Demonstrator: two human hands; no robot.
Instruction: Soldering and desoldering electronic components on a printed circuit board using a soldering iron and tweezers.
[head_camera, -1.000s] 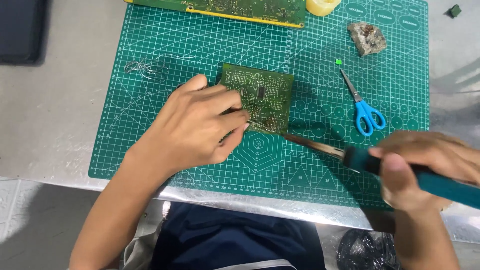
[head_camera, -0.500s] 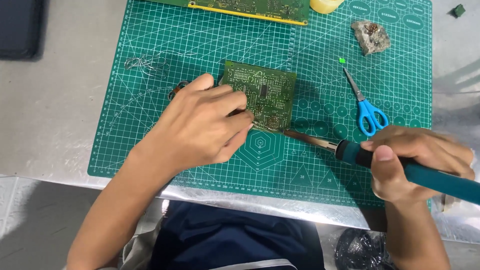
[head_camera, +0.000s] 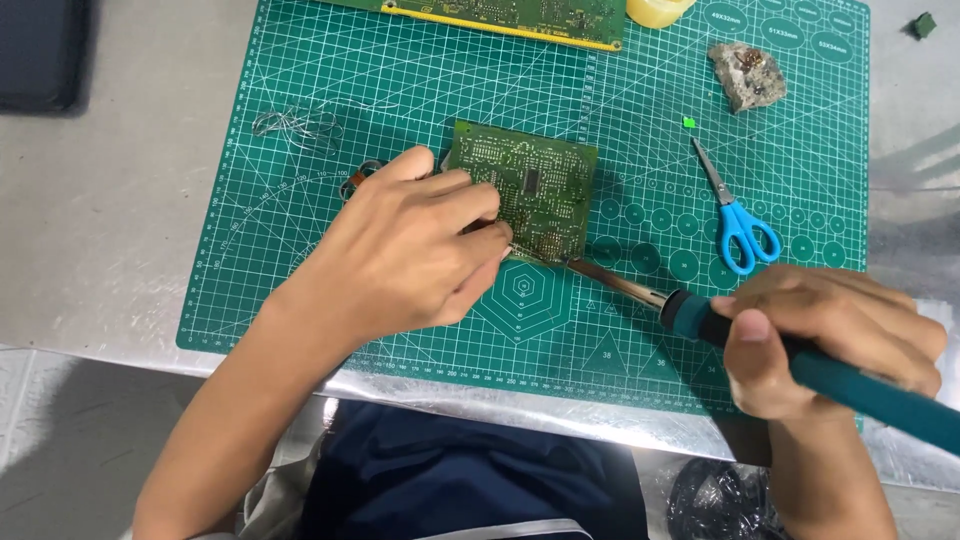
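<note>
Solder work sits at the centre of your view: your left hand (head_camera: 405, 255) lies palm-down over the left edge of the small green rectangular circuit board (head_camera: 525, 190), fingers curled together and pinching something thin at the board's lower corner, too small to make out. Your right hand (head_camera: 830, 335) has its grip wrapped tight around the teal handle of the soldering iron (head_camera: 700, 315), whose metal shaft slants up and left so the tip touches the board's lower edge, just beside your left fingertips. The board rests flat near the middle of the green gridded cutting mat (head_camera: 300, 80), which lies on the grey desk (head_camera: 110, 200). Right of the board, blue-handled scissors (head_camera: 735, 215) lie on the mat, blades pointing up and left, with a tiny bright green piece (head_camera: 689, 122) just above their tips. A crumpled greyish lump (head_camera: 747, 75) sits near the mat's upper right corner. A loose tangle of thin wire (head_camera: 295, 125) lies on the mat above your left wrist. A longer green circuit board with a yellow edge (head_camera: 500, 15) lies along the mat's top, with a pale yellow roll (head_camera: 658, 10) beside it.
</note>
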